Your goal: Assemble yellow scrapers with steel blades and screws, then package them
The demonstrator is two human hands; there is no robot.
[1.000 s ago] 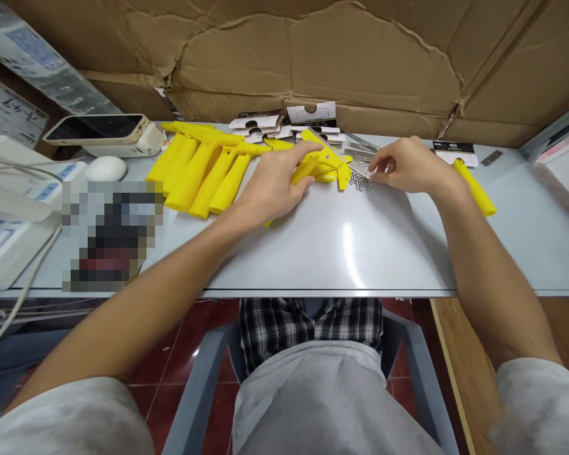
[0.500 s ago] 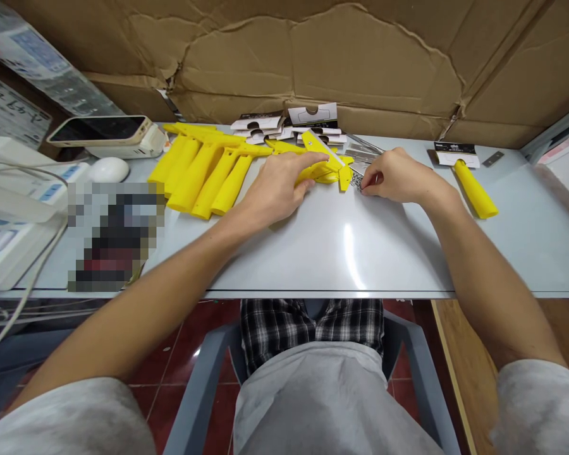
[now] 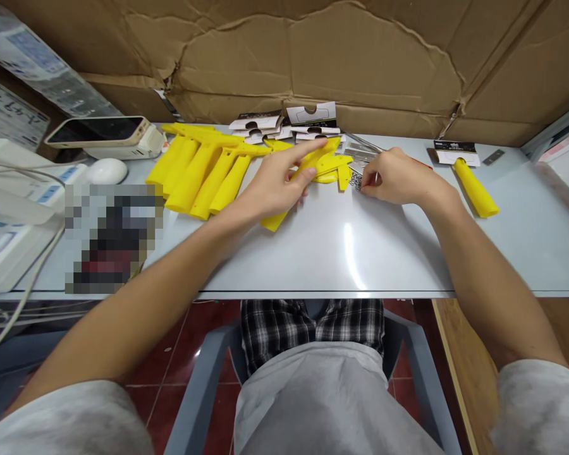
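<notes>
I've tilted the yellow scraper [image 3: 326, 151] gripped in my left hand [image 3: 275, 182], so its butt end [image 3: 274, 222] now shows below my palm, probably repositioning it. My right hand [image 3: 399, 177] is at the small screws [image 3: 355, 181]; whether it pinches one, I can't tell.

Tabletop [image 3: 313, 265] bright before me, lit from above; white glare streak [image 3: 353, 256] mid-surface. Soft shadow [image 3: 422, 237] beside my right forearm [image 3: 483, 272]. Wide-angle stretch at edges; pixelated patch [image 3: 114, 240] at left. Metal bits [image 3: 355, 181] by my right hand [image 3: 398, 177] blurred, shapes hard to tell.
</notes>
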